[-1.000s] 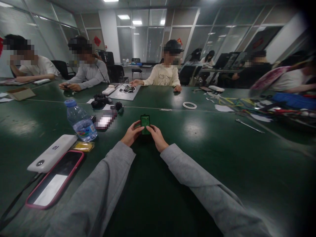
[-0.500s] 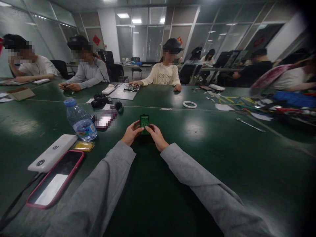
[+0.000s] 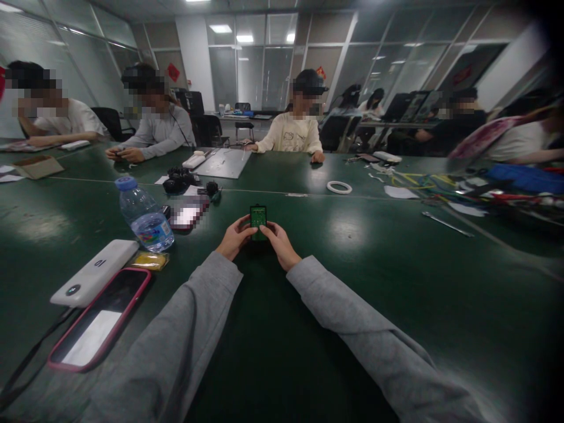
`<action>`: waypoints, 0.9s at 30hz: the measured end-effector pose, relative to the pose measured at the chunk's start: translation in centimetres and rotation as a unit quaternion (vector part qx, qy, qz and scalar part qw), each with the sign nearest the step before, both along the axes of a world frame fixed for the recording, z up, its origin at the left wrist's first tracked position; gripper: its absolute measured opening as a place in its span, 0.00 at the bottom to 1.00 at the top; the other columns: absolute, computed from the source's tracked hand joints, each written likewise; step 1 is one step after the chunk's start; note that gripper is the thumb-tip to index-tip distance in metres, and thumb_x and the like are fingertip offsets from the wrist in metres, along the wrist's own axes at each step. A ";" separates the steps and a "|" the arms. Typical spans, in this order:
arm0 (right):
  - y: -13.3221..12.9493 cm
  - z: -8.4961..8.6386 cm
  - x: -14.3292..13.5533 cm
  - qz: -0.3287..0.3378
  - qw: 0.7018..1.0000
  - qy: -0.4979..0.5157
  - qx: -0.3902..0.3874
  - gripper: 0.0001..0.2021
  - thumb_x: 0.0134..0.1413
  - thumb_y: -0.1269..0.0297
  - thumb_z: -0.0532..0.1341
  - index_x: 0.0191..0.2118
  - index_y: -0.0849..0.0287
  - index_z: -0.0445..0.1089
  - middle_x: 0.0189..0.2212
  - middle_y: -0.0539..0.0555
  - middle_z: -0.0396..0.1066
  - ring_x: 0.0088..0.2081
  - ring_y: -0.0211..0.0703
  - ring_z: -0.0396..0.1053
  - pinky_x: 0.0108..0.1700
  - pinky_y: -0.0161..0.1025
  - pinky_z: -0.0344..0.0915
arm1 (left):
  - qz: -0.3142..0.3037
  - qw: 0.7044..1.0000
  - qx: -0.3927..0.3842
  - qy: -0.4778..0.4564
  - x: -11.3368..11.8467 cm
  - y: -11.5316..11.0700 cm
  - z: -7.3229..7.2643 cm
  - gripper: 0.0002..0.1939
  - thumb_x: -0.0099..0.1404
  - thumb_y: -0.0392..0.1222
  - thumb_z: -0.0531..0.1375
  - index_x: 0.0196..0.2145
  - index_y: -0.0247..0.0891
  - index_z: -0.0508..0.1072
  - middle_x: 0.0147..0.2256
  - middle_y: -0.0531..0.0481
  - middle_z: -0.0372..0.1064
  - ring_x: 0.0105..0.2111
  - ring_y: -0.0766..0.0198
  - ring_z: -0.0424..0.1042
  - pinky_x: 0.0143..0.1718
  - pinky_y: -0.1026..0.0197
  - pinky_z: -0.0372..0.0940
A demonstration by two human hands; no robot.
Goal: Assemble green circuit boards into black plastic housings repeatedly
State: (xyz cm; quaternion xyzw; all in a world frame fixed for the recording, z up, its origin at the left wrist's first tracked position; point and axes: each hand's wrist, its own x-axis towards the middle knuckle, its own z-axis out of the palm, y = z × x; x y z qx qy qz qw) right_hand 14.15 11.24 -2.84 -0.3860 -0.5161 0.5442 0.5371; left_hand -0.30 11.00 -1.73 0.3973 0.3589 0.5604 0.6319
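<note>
A small green circuit board (image 3: 258, 218) with a black frame stands tilted up above the table's middle, its green face towards me. My left hand (image 3: 237, 236) grips its left side, with the thumb across the lower front. From the right, my right hand (image 3: 281, 241) holds it the same way, and the two thumb tips lie close together on its face. Behind the board, the fingers are mostly hidden. Both hands are closed on it.
On the green table's left are a water bottle (image 3: 145, 216), a white power bank (image 3: 95, 272), a pink-edged phone (image 3: 102, 317) and a yellow packet (image 3: 150, 260). A white ring (image 3: 339, 187), a wrench (image 3: 447, 224) and tangled cables (image 3: 484, 191) lie right. Co-workers sit opposite.
My hands and the circuit board stay almost still. Across the table, the electronic part that lay on the white panel under a co-worker's hand no longer shows there.
</note>
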 end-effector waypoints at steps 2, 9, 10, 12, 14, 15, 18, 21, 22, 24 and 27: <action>-0.1 0.1 -0.1 -0.002 1.000 -0.002 0.001 0.20 0.50 0.55 0.62 0.47 0.61 0.64 0.46 0.56 0.67 0.49 0.43 0.65 0.54 0.41 0.61 | -0.001 1.000 0.003 0.001 0.0 0.1 -0.2 0.32 0.49 0.34 0.67 0.53 0.37 0.65 0.42 0.44 0.72 0.36 0.62 0.73 0.41 0.58 0.67; 0.0 -0.1 -0.4 0.001 1.000 0.012 0.012 0.23 0.45 0.59 0.64 0.48 0.62 0.63 0.47 0.58 0.66 0.50 0.45 0.65 0.56 0.46 0.60 | 0.007 0.999 -0.004 -0.034 0.1 0.1 -0.2 0.32 0.47 0.32 0.68 0.51 0.36 0.66 0.40 0.46 0.72 0.36 0.64 0.72 0.41 0.60 0.66; 0.0 -0.2 -0.4 0.003 1.000 0.008 0.016 0.24 0.45 0.60 0.64 0.48 0.62 0.62 0.47 0.58 0.66 0.50 0.45 0.64 0.55 0.45 0.60 | 0.010 0.999 -0.005 -0.038 0.1 0.2 -0.1 0.31 0.47 0.32 0.67 0.50 0.36 0.66 0.40 0.47 0.72 0.36 0.64 0.72 0.41 0.60 0.65; 0.1 -0.4 -0.5 -0.001 1.000 -0.005 0.030 0.24 0.46 0.60 0.63 0.50 0.62 0.61 0.48 0.59 0.66 0.50 0.45 0.64 0.55 0.45 0.61 | 0.017 0.999 -0.008 -0.047 0.1 0.4 -0.2 0.31 0.47 0.31 0.67 0.50 0.36 0.67 0.39 0.47 0.72 0.36 0.64 0.72 0.42 0.59 0.65; 0.1 -0.5 -0.4 -0.042 0.996 -0.036 0.063 0.25 0.48 0.60 0.62 0.52 0.62 0.59 0.48 0.59 0.65 0.50 0.45 0.64 0.54 0.44 0.61 | 0.024 0.998 -0.016 -0.057 0.0 0.5 -0.2 0.30 0.48 0.30 0.65 0.50 0.37 0.67 0.40 0.47 0.72 0.37 0.64 0.72 0.44 0.59 0.63; 0.0 -0.4 -0.2 -0.079 0.991 -0.062 0.088 0.26 0.49 0.60 0.62 0.53 0.62 0.58 0.48 0.59 0.65 0.50 0.45 0.64 0.54 0.45 0.61 | 0.023 0.998 -0.021 -0.061 0.0 0.5 -0.2 0.30 0.49 0.31 0.65 0.51 0.39 0.66 0.42 0.47 0.72 0.39 0.64 0.72 0.46 0.59 0.62; 0.0 0.0 0.6 -0.216 0.944 -0.175 0.179 0.26 0.51 0.61 0.61 0.55 0.62 0.57 0.49 0.60 0.62 0.51 0.48 0.62 0.56 0.47 0.58 | -0.001 0.998 -0.018 -0.061 -0.1 0.3 0.2 0.28 0.53 0.35 0.63 0.52 0.44 0.66 0.50 0.46 0.68 0.49 0.61 0.68 0.52 0.57 0.58; -0.1 0.6 1.4 -0.298 0.882 -0.271 0.243 0.25 0.51 0.62 0.60 0.56 0.62 0.58 0.49 0.62 0.60 0.51 0.51 0.58 0.56 0.50 0.56 | -0.031 0.999 -0.005 -0.040 0.0 -0.2 0.6 0.24 0.56 0.39 0.62 0.51 0.47 0.68 0.56 0.47 0.63 0.56 0.58 0.62 0.55 0.55 0.53; -0.2 0.8 1.5 -0.307 0.868 -0.296 0.255 0.25 0.52 0.62 0.59 0.56 0.62 0.58 0.48 0.62 0.59 0.51 0.52 0.58 0.55 0.51 0.56 | -0.038 0.999 -0.006 -0.034 0.0 -0.3 0.7 0.23 0.57 0.40 0.62 0.51 0.46 0.69 0.56 0.47 0.63 0.57 0.58 0.61 0.56 0.55 0.52; -0.4 0.9 1.3 -0.295 0.846 -0.350 0.273 0.26 0.52 0.62 0.59 0.56 0.62 0.57 0.47 0.62 0.59 0.50 0.53 0.57 0.53 0.52 0.57 | -0.052 0.998 -0.009 -0.033 0.1 -0.4 0.7 0.22 0.57 0.41 0.62 0.50 0.44 0.70 0.55 0.46 0.64 0.55 0.58 0.62 0.55 0.56 0.53; -0.8 0.9 0.6 -0.235 0.813 -0.434 0.310 0.27 0.52 0.63 0.59 0.57 0.63 0.56 0.45 0.62 0.58 0.49 0.55 0.56 0.50 0.53 0.58 | -0.072 0.996 -0.005 -0.052 0.2 -0.2 0.4 0.20 0.56 0.42 0.63 0.48 0.38 0.71 0.49 0.43 0.70 0.48 0.59 0.68 0.51 0.58 0.58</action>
